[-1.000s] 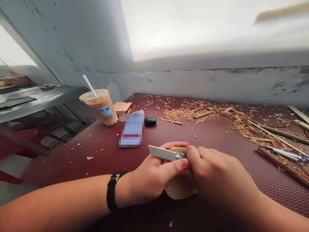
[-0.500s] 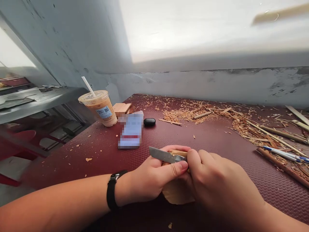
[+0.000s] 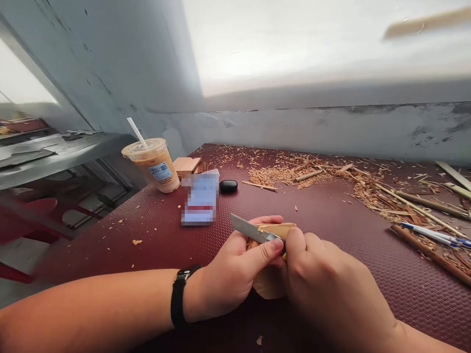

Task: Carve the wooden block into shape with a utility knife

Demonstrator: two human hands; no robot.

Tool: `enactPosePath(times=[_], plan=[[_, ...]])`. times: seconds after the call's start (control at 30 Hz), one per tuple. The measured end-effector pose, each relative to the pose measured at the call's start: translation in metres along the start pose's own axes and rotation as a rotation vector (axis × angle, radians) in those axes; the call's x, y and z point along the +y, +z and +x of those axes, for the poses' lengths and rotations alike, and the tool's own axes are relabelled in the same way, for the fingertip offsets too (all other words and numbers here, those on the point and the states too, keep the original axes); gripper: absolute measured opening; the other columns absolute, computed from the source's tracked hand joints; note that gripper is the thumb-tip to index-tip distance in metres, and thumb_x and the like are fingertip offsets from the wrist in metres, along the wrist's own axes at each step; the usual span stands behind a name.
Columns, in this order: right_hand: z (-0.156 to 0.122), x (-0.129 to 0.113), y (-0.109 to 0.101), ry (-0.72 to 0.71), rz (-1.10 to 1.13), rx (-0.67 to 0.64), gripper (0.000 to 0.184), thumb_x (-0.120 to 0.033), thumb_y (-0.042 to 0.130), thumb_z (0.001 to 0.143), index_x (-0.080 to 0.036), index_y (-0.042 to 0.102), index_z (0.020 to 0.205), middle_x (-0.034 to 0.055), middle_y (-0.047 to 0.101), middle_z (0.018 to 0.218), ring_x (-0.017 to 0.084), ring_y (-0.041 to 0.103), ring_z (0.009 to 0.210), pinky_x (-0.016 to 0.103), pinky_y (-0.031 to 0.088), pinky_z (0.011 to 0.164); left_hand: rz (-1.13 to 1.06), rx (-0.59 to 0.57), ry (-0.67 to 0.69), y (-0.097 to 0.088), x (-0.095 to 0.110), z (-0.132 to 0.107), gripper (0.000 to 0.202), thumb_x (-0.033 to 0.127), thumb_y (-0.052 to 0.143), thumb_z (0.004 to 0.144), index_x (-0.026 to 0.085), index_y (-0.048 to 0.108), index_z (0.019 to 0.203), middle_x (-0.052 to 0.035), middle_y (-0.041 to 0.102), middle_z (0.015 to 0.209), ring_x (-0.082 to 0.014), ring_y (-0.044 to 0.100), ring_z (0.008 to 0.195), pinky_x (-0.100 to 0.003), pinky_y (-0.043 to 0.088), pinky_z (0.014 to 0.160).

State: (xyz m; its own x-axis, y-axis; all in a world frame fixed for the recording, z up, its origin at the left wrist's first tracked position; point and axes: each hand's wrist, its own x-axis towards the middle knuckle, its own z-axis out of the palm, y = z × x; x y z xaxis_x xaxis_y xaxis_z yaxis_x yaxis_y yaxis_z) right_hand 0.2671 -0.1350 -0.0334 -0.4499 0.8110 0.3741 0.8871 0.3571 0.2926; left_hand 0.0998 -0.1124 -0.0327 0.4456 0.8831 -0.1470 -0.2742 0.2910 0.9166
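My left hand (image 3: 235,267), with a black band on its wrist, is closed around a pale piece of wood (image 3: 270,283). Its thumb presses on the base of the blade of a utility knife (image 3: 250,229). Wrapped round the knife's handle is my right hand (image 3: 331,277), which hides most of that handle. The blade points up and left and lies against the wood's upper edge, where a small shaving shows. Part of the wood is covered by my fingers, so its full shape cannot be seen.
On the dark red table (image 3: 154,255) stand a cup of iced drink (image 3: 156,164), wooden blocks (image 3: 187,165), a blurred-out phone (image 3: 201,198) and a black case (image 3: 228,186). Wood shavings (image 3: 279,174), sticks (image 3: 429,203) and pens (image 3: 434,234) lie to the right.
The knife blade has tilted more steeply and risen slightly. More of the wood's upper edge shows between my hands. My left wrist has shifted a little to the right.
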Motion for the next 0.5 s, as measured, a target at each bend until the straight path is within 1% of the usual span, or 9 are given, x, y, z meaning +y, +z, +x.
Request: enactPosePath(times=[0.07, 0.1, 0.2, 0.27, 0.33, 0.37, 0.43, 0.5], plan=[[0.002, 0.002, -0.002, 0.003, -0.01, 0.005, 0.015, -0.015, 0.048, 0.09, -0.018, 0.063, 0.093, 0.0047, 0.058, 0.074, 0.018, 0.055, 0.057, 0.032, 0.031, 0.05, 0.018, -0.025, -0.008, -0.003, 0.002, 0.002, 0.051, 0.037, 0.07, 0.093, 0.022, 0.054, 0.139, -0.0087, 0.069, 0.119, -0.0193, 0.065, 0.099, -0.032, 0.05, 0.089], [0.003, 0.005, -0.004, -0.019, -0.001, 0.001, 0.015, -0.015, 0.049, 0.089, -0.018, 0.063, 0.095, 0.0045, 0.058, 0.075, 0.018, 0.055, 0.057, 0.032, 0.031, 0.05, 0.045, -0.049, -0.007, -0.005, 0.005, 0.003, 0.05, 0.037, 0.07, 0.093, 0.021, 0.055, 0.138, -0.0092, 0.069, 0.12, -0.0203, 0.066, 0.101, -0.033, 0.05, 0.091], [0.007, 0.015, -0.01, -0.1, 0.067, -0.045, 0.019, -0.017, 0.051, 0.088, -0.019, 0.063, 0.101, 0.004, 0.06, 0.075, 0.019, 0.058, 0.057, 0.033, 0.031, 0.05, 0.161, -0.161, 0.015, -0.01, 0.015, 0.003, 0.044, 0.035, 0.07, 0.092, 0.02, 0.061, 0.133, -0.0106, 0.069, 0.126, -0.0254, 0.062, 0.117, -0.036, 0.049, 0.1], [0.009, 0.02, -0.012, -0.128, 0.092, -0.027, 0.013, -0.021, 0.05, 0.09, -0.02, 0.062, 0.093, 0.0036, 0.058, 0.07, 0.02, 0.058, 0.057, 0.033, 0.03, 0.05, 0.229, -0.201, 0.035, -0.012, 0.021, 0.002, 0.039, 0.033, 0.07, 0.092, 0.019, 0.064, 0.129, -0.0101, 0.068, 0.128, -0.0261, 0.061, 0.121, -0.035, 0.049, 0.102], [0.009, 0.022, -0.012, -0.134, 0.079, 0.028, 0.012, -0.024, 0.05, 0.091, -0.021, 0.061, 0.088, 0.0036, 0.057, 0.068, 0.02, 0.057, 0.056, 0.034, 0.03, 0.051, 0.248, -0.2, 0.037, -0.011, 0.022, 0.001, 0.039, 0.033, 0.07, 0.093, 0.02, 0.064, 0.129, -0.0097, 0.069, 0.126, -0.0249, 0.062, 0.118, -0.034, 0.05, 0.099], [0.009, 0.021, -0.011, -0.131, 0.068, 0.053, 0.011, -0.024, 0.051, 0.091, -0.021, 0.061, 0.089, 0.0035, 0.057, 0.068, 0.02, 0.056, 0.056, 0.034, 0.03, 0.051, 0.233, -0.193, 0.032, -0.011, 0.021, 0.0, 0.039, 0.034, 0.069, 0.094, 0.02, 0.063, 0.13, -0.0097, 0.069, 0.126, -0.0243, 0.063, 0.116, -0.034, 0.05, 0.098], [0.008, 0.018, -0.006, -0.104, 0.044, 0.079, 0.013, -0.02, 0.051, 0.089, -0.02, 0.062, 0.094, 0.0032, 0.057, 0.069, 0.02, 0.057, 0.057, 0.033, 0.029, 0.052, 0.171, -0.164, 0.021, -0.008, 0.016, -0.001, 0.042, 0.038, 0.068, 0.095, 0.022, 0.061, 0.133, -0.0094, 0.068, 0.126, -0.0232, 0.064, 0.113, -0.034, 0.05, 0.097], [0.007, 0.014, 0.0, -0.058, 0.025, 0.081, 0.014, -0.016, 0.05, 0.087, -0.019, 0.062, 0.093, 0.0027, 0.057, 0.069, 0.019, 0.057, 0.057, 0.032, 0.029, 0.051, 0.088, -0.119, -0.003, -0.006, 0.009, 0.0, 0.044, 0.039, 0.067, 0.095, 0.022, 0.058, 0.134, -0.0089, 0.068, 0.125, -0.0216, 0.064, 0.109, -0.034, 0.049, 0.095]])
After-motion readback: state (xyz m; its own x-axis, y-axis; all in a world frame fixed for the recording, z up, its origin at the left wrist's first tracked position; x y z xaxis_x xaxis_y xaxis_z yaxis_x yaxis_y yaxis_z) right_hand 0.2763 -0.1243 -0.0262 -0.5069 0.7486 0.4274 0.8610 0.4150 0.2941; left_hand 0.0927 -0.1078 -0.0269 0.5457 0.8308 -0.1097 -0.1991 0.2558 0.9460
